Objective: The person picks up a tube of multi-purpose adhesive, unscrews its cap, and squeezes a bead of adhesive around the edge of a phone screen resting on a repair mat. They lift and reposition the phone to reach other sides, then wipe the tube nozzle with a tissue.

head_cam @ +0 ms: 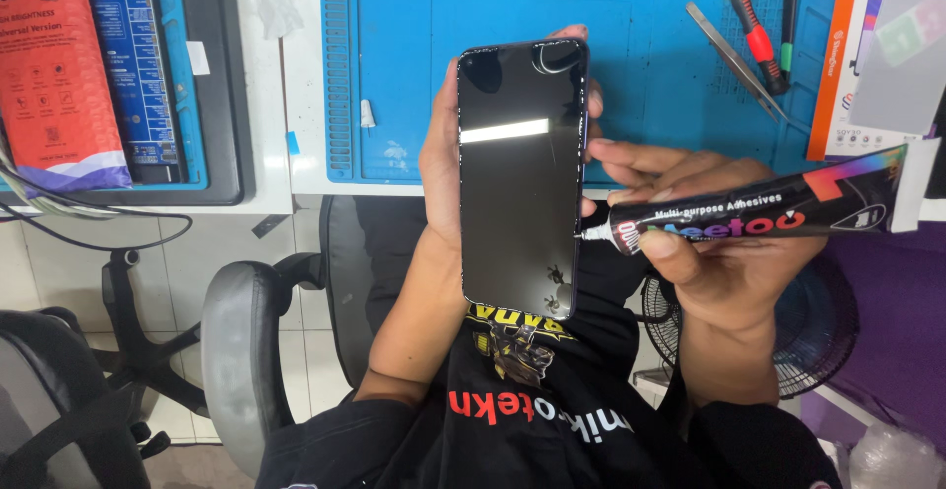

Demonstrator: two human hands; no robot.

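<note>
Black phone (519, 178) clamped in left hand (440, 169); right-hand (705, 252) fingers (650, 162) pinch glue tube (759, 215), nozzle at phone's edge by fingertips. Over-squeeze w/ tight grip could smear glass.

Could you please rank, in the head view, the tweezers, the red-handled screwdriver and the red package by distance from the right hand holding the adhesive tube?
From the right hand:
1. Tweezers, on the blue mat just above the hand.
2. Red-handled screwdriver, slightly beyond the tweezers, upper right.
3. Red package, far left on the bench.
</note>
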